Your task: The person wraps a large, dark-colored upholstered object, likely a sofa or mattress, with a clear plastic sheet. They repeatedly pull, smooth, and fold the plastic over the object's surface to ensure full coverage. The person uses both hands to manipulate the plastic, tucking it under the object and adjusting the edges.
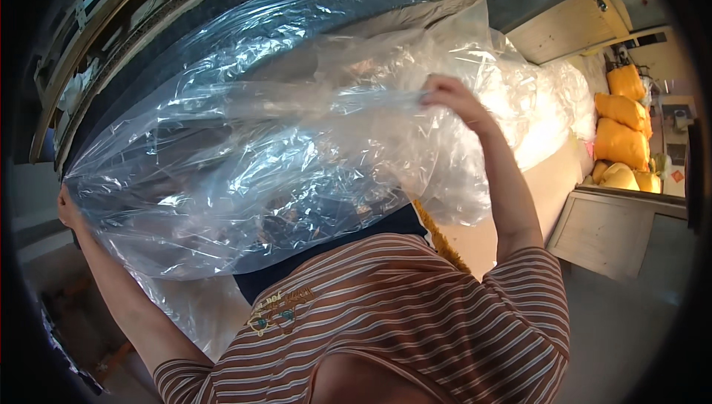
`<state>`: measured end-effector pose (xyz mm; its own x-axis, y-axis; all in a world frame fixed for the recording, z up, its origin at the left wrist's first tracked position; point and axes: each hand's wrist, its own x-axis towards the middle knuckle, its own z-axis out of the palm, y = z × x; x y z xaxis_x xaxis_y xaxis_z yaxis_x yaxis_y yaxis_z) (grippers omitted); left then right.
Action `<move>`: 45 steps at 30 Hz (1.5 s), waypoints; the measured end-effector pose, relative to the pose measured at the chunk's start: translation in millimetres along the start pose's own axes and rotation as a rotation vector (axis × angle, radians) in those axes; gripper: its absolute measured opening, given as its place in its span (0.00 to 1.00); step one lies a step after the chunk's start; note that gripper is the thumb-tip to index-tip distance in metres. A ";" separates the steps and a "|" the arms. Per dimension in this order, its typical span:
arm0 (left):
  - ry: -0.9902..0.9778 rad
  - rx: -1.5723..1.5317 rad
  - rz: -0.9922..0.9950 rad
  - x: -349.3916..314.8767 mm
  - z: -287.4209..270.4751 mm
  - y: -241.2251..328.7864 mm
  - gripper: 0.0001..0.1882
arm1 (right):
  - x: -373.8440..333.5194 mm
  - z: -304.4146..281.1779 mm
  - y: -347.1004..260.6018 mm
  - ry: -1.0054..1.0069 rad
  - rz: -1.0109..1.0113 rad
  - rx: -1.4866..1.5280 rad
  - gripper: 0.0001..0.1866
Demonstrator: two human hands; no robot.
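Note:
A large sheet of clear plastic film [289, 152] stretches in shiny creases between my two hands and spreads over a dark surface in front of me. At the far left, my left hand [69, 207] is closed on a gathered edge of the film. My right hand [451, 97], slightly smeared by motion, is raised right of centre, its fingers closed on a pulled-up fold. Creases run from one hand towards the other. The lower edge of the film hangs close in front of my striped shirt, and dark cloth shows behind it.
More bunched clear plastic [549, 107] is heaped to the right. Beyond an open doorway, several orange-yellow bundles [621, 143] are stacked. A pale door panel [604, 230] stands at the right. Wooden frame rails [85, 55] line the upper left.

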<state>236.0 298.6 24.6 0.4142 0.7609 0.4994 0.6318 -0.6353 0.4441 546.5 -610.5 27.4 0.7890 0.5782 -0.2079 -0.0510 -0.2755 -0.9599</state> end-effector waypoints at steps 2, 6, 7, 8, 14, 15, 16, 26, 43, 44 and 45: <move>-0.008 0.020 -0.015 -4.4 1.0 8.8 0.26 | -30.2 -10.4 -79.4 0.421 -0.032 0.518 0.08; 0.000 0.041 -0.042 -3.8 0.5 16.7 0.26 | -26.0 -71.7 -141.8 0.166 -0.332 0.427 0.09; 0.012 0.011 -0.037 -5.2 1.9 17.1 0.26 | -13.2 -71.3 -154.4 0.283 -0.322 0.168 0.08; 0.023 -0.020 -0.032 -5.2 5.3 18.4 0.26 | -2.1 -75.5 -164.7 0.400 -0.308 -0.093 0.08; -0.004 -0.068 -0.002 -5.8 8.7 15.8 0.25 | 44.1 -77.7 -191.3 0.564 -0.347 -0.356 0.10; -0.002 -0.054 0.010 -4.0 5.9 14.1 0.25 | 51.9 -74.9 -190.5 0.627 -0.343 -0.554 0.10; 0.011 -0.038 0.016 -4.3 2.6 11.6 0.25 | 54.5 -69.8 -188.6 0.697 -0.570 -0.753 0.10; -0.037 -0.025 -0.039 -11.6 0.0 30.6 0.26 | 35.9 -6.2 -78.1 0.698 -0.760 -1.047 0.06; 0.005 -0.100 -0.047 -19.9 -3.5 36.1 0.22 | 122.5 -32.1 -100.9 0.599 -0.347 -0.560 0.13; 0.005 -0.125 -0.054 -24.2 -3.2 42.4 0.22 | 126.4 -32.4 -98.5 0.585 -0.316 -0.571 0.13; 0.011 -0.147 -0.062 -26.1 -5.5 48.2 0.22 | 131.0 -32.6 -96.7 0.569 -0.289 -0.579 0.13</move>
<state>252.0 247.3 37.1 0.3695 0.7983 0.4756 0.5527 -0.6002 0.5781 674.8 -533.1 99.2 0.9176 0.2557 0.3045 0.3974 -0.6145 -0.6815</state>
